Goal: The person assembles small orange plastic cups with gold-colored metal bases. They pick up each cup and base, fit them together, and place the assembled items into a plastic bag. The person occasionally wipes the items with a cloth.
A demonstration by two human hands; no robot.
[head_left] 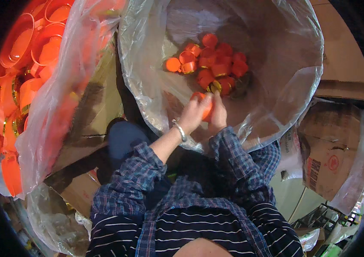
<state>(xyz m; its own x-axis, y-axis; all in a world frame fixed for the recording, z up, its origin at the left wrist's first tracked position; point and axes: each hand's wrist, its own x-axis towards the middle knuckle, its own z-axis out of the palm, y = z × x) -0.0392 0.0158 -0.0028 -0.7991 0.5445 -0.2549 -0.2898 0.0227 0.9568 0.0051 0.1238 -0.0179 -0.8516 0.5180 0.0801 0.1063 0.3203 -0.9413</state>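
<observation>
Both hands meet over the near side of a large carton lined with clear plastic [143,81]. Between them is an orange cup-shaped plastic piece [207,108], partly hidden by the fingers. My left hand [192,115], with a silvery bracelet at the wrist, is closed round its left side. My right hand [218,115] grips it from the right, with thumb and fingers near a shiny gold strip [214,87]. Whether that strip belongs to the held piece, I cannot tell. Just beyond my hands, similar orange pieces [221,68], some with gold bands, lie heaped in the carton.
At the left, a plastic liner [49,128] borders a big pile of larger orange round pieces [23,92]. Cardboard flaps [340,51] rise at the far right. A worn brown carton [334,147] stands at the right. My knee [126,139] is close to the lined carton's edge.
</observation>
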